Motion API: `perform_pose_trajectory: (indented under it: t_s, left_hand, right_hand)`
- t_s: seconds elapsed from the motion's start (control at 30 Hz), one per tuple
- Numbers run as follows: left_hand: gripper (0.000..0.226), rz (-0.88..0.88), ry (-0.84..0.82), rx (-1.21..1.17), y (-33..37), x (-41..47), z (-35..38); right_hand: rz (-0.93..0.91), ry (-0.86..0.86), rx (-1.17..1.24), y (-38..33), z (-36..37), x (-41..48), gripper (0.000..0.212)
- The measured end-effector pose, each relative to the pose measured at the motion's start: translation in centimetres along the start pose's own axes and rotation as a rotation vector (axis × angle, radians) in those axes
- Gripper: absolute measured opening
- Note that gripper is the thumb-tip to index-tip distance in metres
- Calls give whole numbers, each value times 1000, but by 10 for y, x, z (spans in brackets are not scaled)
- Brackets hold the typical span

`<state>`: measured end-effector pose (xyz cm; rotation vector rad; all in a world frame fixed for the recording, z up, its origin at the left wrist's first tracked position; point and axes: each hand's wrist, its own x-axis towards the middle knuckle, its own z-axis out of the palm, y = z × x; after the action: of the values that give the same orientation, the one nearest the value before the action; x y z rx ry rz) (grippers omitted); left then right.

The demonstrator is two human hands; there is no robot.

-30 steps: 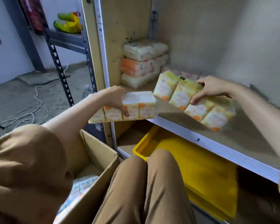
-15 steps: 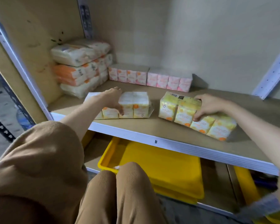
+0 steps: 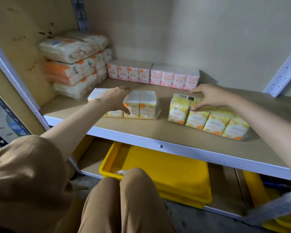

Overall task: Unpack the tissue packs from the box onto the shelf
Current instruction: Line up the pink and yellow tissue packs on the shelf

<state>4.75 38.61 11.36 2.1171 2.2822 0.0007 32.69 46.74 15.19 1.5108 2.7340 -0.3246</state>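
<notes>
Pink pack row [image 3: 154, 76] at the back — stacked bundles [image 3: 74, 64] left, yellow bin [image 3: 166, 174] below.

Plain pale wall [image 3: 208, 31] behind, grey concrete floor [image 3: 191, 222] below, perforated metal upright [image 3: 284, 71] at right, dim light.

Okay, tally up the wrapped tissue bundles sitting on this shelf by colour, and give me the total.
Pink bundles: 2
Yellow bundle, gripped by the right hand: 1
White-and-orange bundle, gripped by the left hand: 1
Large packs stacked in the left corner: 3 seen
Total: 7
</notes>
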Motion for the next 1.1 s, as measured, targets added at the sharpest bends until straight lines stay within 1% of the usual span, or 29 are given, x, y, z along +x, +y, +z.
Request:
perform_pose_trajectory:
  t_s: [0.1, 0.17, 0.27, 0.4, 0.57, 0.67, 0.77, 0.83, 0.93, 1.0, 1.03, 1.1]
  left_hand:
    - [76, -9, 34, 1, -2, -2, 2]
    - [72, -7, 27, -15, -3, -1, 4]
    - [71, -17, 24, -34, -2, 2, 5]
    - [70, -25, 18, -68, -3, 3, 3]
    - [71, -37, 14, -88, -1, 2, 0]
    - [71, -41, 7, -78, -1, 1, 0]
    - [70, -48, 11, -80, 0, 0, 1]
    - [70, -52, 17, -89, 1, -1, 1]
    - [70, -62, 22, -93, 3, -3, 0]
    - [70, -63, 20, -91, 4, -3, 0]
    - [70, -63, 19, -91, 4, -3, -1]
    - [70, -69, 18, -93, 3, -2, 0]
  right_hand:
    - [-135, 94, -52, -23, 6, 8, 54]
    - [-200, 94, -79, -35, 11, 12, 47]
    - [-253, 42, -150, -43, 20, 21, 47]
    - [-262, -26, -256, -47, 25, 27, 47]
    - [-229, -30, -177, -40, 25, 30, 47]
    - [-221, -35, -179, -40, 25, 32, 47]
    - [-218, -86, -314, -48, 28, 33, 51]
    - [-222, -99, -415, -51, 32, 36, 49]
    - [-213, -19, -420, -48, 32, 43, 35]
    - [-194, 81, -340, -43, 21, 40, 32]
    - [-186, 162, -269, -40, 10, 38, 32]
    - [-177, 378, -74, -32, -17, 29, 32]
